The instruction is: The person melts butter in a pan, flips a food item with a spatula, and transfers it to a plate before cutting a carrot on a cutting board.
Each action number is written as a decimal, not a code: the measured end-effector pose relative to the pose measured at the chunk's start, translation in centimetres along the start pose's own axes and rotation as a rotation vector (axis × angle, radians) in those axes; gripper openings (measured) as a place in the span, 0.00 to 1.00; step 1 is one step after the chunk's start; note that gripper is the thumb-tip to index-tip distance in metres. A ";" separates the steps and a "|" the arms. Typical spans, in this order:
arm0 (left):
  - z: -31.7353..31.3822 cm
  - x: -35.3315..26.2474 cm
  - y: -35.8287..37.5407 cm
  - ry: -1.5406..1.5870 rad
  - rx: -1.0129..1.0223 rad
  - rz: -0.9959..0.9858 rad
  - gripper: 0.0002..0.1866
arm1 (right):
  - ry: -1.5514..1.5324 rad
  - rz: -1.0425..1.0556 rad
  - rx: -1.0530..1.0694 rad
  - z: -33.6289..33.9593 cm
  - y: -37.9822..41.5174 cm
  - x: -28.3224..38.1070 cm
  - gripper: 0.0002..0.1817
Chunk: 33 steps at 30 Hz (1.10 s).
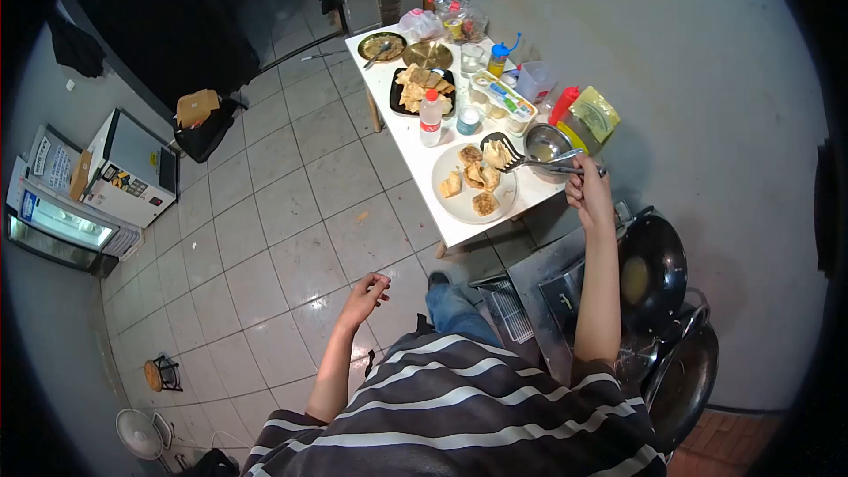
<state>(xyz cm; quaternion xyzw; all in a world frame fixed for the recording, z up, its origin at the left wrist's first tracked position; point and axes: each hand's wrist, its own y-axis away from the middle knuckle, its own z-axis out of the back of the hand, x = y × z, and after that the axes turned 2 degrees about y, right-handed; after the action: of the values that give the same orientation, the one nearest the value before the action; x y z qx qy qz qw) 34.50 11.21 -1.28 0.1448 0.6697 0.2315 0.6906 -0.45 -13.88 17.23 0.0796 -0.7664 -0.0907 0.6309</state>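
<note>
My right hand (590, 194) is closed around the handle of a black slotted spatula (539, 164). A pale golden fried piece (496, 154) rests on the spatula's head, over the upper right edge of a white plate (459, 208). Several browned, folded fried pieces (482, 177) lie on that plate. Beside the handle stands a metal bowl (548, 136) with a utensil across its rim. My left hand (362, 299) hangs over the floor, away from the table, with its fingers loosely bent and nothing in them.
The white table (402, 137) carries a bottle (430, 119), a black tray (397, 104) of fried pieces, an egg carton (503, 99) and a red squeeze bottle (563, 104). A dark wok (652, 269) sits on the stove at my right. A stool (162, 374) stands at lower left.
</note>
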 end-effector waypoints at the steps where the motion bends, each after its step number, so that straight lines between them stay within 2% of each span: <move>1: 0.2 -0.2 -0.1 0.020 -0.017 0.008 0.18 | -0.005 -0.021 -0.005 -0.7 -1.2 -0.4 0.11; 8: 2.0 -2.6 -4.4 0.053 -0.078 0.071 0.18 | 0.007 -0.047 -0.008 -4.8 -11.3 -3.6 0.11; 15: 4.3 -8.2 -9.8 0.048 -0.131 0.077 0.18 | 0.088 -0.068 -0.067 -10.3 -23.7 -6.7 0.11; 17: 5.1 -8.8 -11.1 0.051 -0.188 0.108 0.18 | 0.148 -0.009 -0.132 -12.1 -27.3 -8.3 0.09; 18: 5.5 -9.2 -11.3 0.047 -0.195 0.121 0.18 | 0.277 0.013 -0.077 -11.6 -30.1 -10.1 0.14; 19: 5.7 -9.6 -11.4 0.056 -0.212 0.116 0.18 | 0.277 -0.001 -0.070 -12.5 -32.0 -11.6 0.14; 20: 5.9 -9.9 -11.5 0.066 -0.229 0.109 0.18 | 0.401 0.143 -0.111 -13.8 -33.3 -12.6 0.14; 22: 6.5 -9.7 -11.7 0.082 -0.246 0.138 0.18 | 0.615 0.411 -0.160 -16.2 -33.8 -13.3 0.14; 23: 6.6 -9.7 -11.8 0.095 -0.258 0.156 0.18 | 0.700 0.329 -0.131 -17.2 -34.0 -13.1 0.13; 26: 7.0 -9.6 -11.9 0.119 -0.267 0.184 0.18 | 0.786 0.323 -0.058 -18.9 -33.7 -13.1 0.11; 28: 7.1 -9.6 -12.2 0.125 -0.268 0.190 0.18 | 0.889 0.421 -0.019 -19.3 -33.7 -13.3 0.10; 33: 7.9 -9.6 -13.1 0.131 -0.244 0.186 0.18 | 0.883 0.445 -0.068 -18.2 -33.1 -11.7 0.10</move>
<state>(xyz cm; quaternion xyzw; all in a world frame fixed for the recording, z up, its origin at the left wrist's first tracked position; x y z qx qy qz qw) 44.05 -4.00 0.74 0.1057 0.6638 0.3830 0.6337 19.92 -43.94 1.54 -0.0758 -0.4210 0.0637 0.9017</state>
